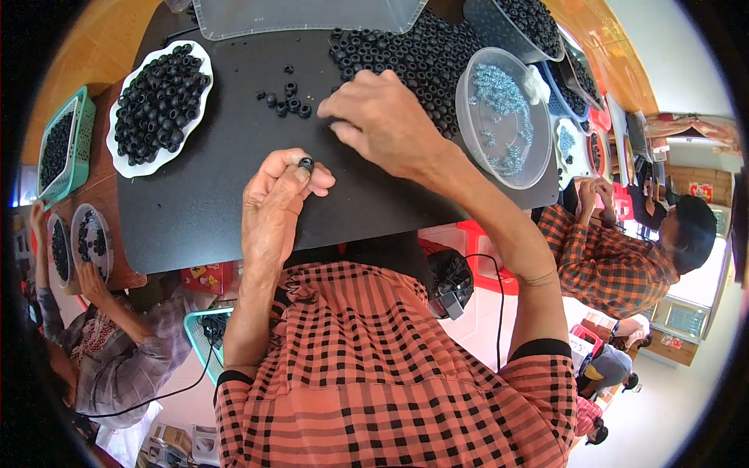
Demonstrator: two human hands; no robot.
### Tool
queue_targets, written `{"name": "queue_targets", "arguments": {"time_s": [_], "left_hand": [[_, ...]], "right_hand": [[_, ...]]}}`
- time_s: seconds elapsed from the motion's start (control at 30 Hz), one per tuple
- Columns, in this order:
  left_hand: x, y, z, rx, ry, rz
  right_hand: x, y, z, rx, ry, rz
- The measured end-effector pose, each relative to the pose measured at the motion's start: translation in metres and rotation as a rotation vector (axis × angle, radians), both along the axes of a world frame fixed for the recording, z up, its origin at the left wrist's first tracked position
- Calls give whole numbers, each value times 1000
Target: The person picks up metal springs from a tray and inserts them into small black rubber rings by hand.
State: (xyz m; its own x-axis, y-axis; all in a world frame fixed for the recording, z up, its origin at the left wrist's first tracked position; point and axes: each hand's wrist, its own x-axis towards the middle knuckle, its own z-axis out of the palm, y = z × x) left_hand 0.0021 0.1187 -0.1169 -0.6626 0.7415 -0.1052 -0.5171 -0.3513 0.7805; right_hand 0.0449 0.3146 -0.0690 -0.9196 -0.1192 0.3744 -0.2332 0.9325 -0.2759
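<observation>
Between the thumb and fingertips of my left hand is a small black ring-shaped part, held up over the table. My right hand is curled, palm down, just above the tabletop at the left edge of a big pile of black ring-shaped parts. Something dark shows between its thumb and fingers, but I cannot make out what. A few loose black parts lie to the left of my right hand. More black rounded parts are heaped on a white scalloped plate at the left.
The dark table also holds a round clear tub of small bluish pieces, a tub of black parts and a clear bin. Co-workers sit at left and right. A red stool stands below.
</observation>
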Motion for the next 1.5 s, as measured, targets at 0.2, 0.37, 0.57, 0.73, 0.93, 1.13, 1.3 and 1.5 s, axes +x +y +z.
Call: {"name": "queue_targets", "arguments": {"time_s": [0.2,0.37,0.57,0.73,0.93,1.13,1.3,1.5], "left_hand": [[1,1,0,0,13,3],[1,1,0,17,15,14],[5,5,3,-16,39,66],[6,7,2,-83,105,88],[7,7,6,-141,178,81],[9,7,8,-157,210,72],[9,7,6,-223,232,72],[11,7,1,-141,192,123]], "right_hand": [[-7,-5,-12,209,-50,25],[-1,-17,-3,-310,53,-8],[18,-33,-1,-1125,-344,-39],[21,-33,-12,-1094,-261,35],[23,-29,-12,-1100,-243,68],[25,-29,-3,-986,-203,53],[26,-30,-8,-843,-101,56],[26,-37,-4,-862,-115,4]]}}
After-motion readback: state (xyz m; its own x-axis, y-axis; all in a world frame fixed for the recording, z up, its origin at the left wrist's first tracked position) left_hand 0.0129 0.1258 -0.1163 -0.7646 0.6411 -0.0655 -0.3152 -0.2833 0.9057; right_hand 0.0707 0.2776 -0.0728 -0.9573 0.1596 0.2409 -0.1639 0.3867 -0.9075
